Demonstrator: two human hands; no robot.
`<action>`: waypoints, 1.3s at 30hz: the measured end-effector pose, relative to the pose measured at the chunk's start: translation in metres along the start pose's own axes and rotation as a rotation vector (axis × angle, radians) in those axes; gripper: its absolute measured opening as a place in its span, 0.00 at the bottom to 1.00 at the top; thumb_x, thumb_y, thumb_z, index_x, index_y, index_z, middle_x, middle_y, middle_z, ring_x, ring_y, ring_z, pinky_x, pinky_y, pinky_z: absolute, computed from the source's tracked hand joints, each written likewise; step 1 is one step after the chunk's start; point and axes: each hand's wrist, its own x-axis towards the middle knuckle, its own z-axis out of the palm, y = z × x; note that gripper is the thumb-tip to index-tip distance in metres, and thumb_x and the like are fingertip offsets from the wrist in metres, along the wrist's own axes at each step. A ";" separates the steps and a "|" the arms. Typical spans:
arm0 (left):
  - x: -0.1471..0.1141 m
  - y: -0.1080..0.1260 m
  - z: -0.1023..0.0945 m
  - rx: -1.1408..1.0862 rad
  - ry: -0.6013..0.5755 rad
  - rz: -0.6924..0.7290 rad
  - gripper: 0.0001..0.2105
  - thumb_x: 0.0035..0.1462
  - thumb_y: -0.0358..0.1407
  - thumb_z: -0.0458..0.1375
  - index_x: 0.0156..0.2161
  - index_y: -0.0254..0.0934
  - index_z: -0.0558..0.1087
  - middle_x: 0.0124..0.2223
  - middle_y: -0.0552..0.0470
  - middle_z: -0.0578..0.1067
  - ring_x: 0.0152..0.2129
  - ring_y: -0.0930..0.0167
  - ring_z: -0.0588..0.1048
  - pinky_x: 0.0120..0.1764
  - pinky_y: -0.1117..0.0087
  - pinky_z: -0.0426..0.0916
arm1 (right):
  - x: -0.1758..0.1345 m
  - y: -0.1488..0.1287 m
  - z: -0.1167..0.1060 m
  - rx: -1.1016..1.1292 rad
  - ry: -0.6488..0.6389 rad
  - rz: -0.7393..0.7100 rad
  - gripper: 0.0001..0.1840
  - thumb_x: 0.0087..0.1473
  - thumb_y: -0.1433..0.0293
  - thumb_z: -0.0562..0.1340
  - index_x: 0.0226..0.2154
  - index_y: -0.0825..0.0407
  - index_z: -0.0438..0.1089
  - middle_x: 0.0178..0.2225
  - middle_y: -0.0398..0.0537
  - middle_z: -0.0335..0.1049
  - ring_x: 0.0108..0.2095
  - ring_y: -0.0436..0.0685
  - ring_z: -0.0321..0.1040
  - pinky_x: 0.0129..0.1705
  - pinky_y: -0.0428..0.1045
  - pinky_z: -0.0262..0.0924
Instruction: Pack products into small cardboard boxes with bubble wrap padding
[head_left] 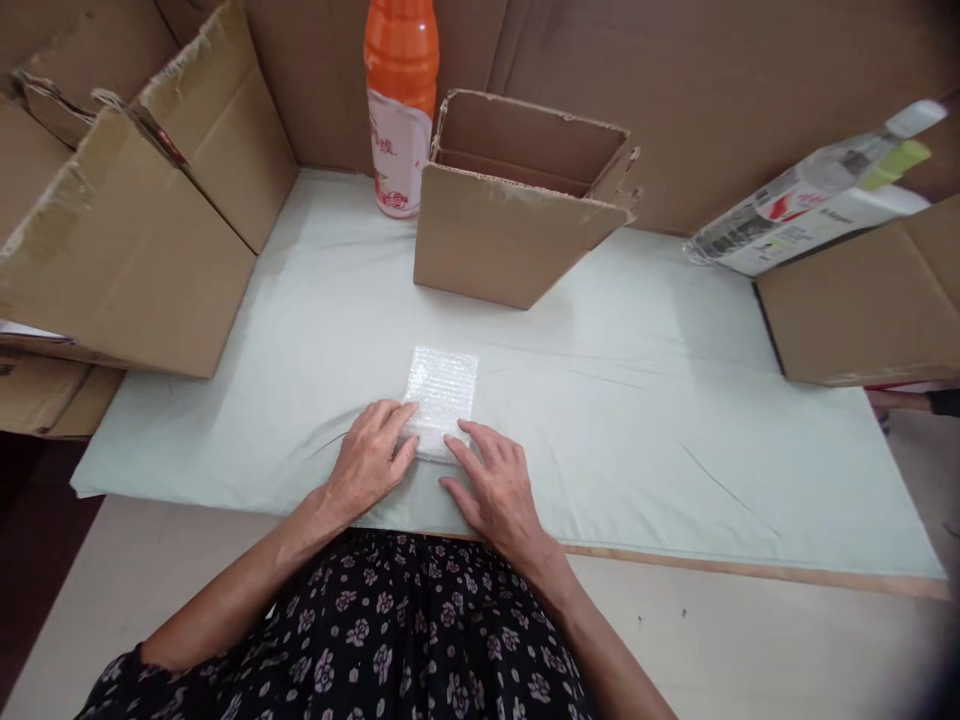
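Observation:
A small bubble wrap pouch (pixel 444 390) lies flat on the pale green cloth (pixel 637 450), close to the table's front edge. At its lower left edge rests my left hand (pixel 373 450), fingers stretched and a little apart, the tips touching the plastic. My right hand (pixel 495 480) is on the other side, its fingers spread, with the fingertips at the pouch's lower right corner. Neither hand grips it. Whether anything is inside the pouch I cannot tell.
An open cardboard box (pixel 495 235) stands behind the pouch, beside an orange-topped bottle (pixel 401 110). Larger cardboard boxes (pixel 150 250) are at the left. At the right, clear and white bottles (pixel 795 205) lean by another box (pixel 862 300). Tall cardboard (pixel 712 90) closes off the back.

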 end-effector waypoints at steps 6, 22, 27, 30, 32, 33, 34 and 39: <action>-0.014 0.002 -0.012 -0.122 -0.058 0.132 0.20 0.63 0.32 0.56 0.60 0.38 0.68 0.49 0.44 0.76 0.46 0.63 0.74 0.49 0.59 0.71 | 0.004 0.012 0.003 0.172 -0.047 0.060 0.12 0.67 0.71 0.58 0.50 0.51 0.71 0.44 0.50 0.79 0.42 0.58 0.73 0.44 0.55 0.63; -0.013 0.012 -0.003 -0.742 -0.053 -0.482 0.30 0.61 0.36 0.58 0.66 0.32 0.57 0.52 0.39 0.77 0.44 0.66 0.79 0.44 0.63 0.77 | 0.012 0.018 0.015 0.405 -0.022 0.285 0.15 0.64 0.66 0.60 0.51 0.51 0.73 0.46 0.53 0.79 0.45 0.60 0.75 0.48 0.56 0.70; -0.009 0.026 0.004 -0.873 -0.108 -0.492 0.33 0.60 0.36 0.57 0.68 0.33 0.55 0.48 0.43 0.77 0.40 0.68 0.78 0.45 0.65 0.76 | 0.004 0.016 -0.004 0.587 -0.085 0.263 0.17 0.62 0.59 0.63 0.50 0.50 0.75 0.51 0.55 0.77 0.52 0.62 0.73 0.54 0.58 0.68; -0.002 0.031 0.004 -0.760 -0.145 -0.383 0.32 0.58 0.34 0.59 0.67 0.35 0.60 0.46 0.46 0.76 0.39 0.69 0.77 0.47 0.65 0.75 | 0.004 0.023 -0.016 0.663 -0.126 0.289 0.33 0.57 0.56 0.67 0.61 0.51 0.67 0.60 0.59 0.70 0.56 0.64 0.70 0.56 0.58 0.66; 0.007 0.034 0.002 -0.699 -0.196 -0.310 0.32 0.56 0.32 0.59 0.66 0.37 0.62 0.46 0.47 0.77 0.40 0.69 0.77 0.48 0.65 0.74 | 0.008 0.027 -0.020 0.755 -0.254 0.287 0.31 0.58 0.57 0.66 0.60 0.51 0.68 0.55 0.57 0.74 0.49 0.61 0.74 0.51 0.54 0.69; 0.013 0.035 0.001 -0.675 -0.219 -0.282 0.31 0.56 0.32 0.59 0.66 0.37 0.63 0.46 0.47 0.78 0.40 0.68 0.77 0.49 0.64 0.74 | 0.011 0.029 -0.022 0.789 -0.300 0.289 0.25 0.59 0.59 0.65 0.57 0.51 0.71 0.51 0.54 0.77 0.45 0.59 0.75 0.48 0.52 0.69; 0.019 0.037 0.000 -0.651 -0.234 -0.263 0.31 0.56 0.32 0.59 0.65 0.38 0.64 0.46 0.47 0.79 0.41 0.67 0.78 0.50 0.64 0.74 | 0.014 0.031 -0.023 0.811 -0.320 0.301 0.20 0.60 0.61 0.64 0.53 0.51 0.73 0.46 0.51 0.79 0.42 0.58 0.75 0.45 0.50 0.68; 0.048 0.042 0.007 -0.597 -0.278 -0.216 0.30 0.55 0.31 0.58 0.64 0.39 0.67 0.54 0.45 0.79 0.50 0.64 0.77 0.55 0.62 0.73 | 0.020 0.045 -0.025 0.840 -0.249 0.429 0.13 0.59 0.64 0.62 0.44 0.52 0.75 0.37 0.46 0.78 0.36 0.54 0.71 0.40 0.47 0.63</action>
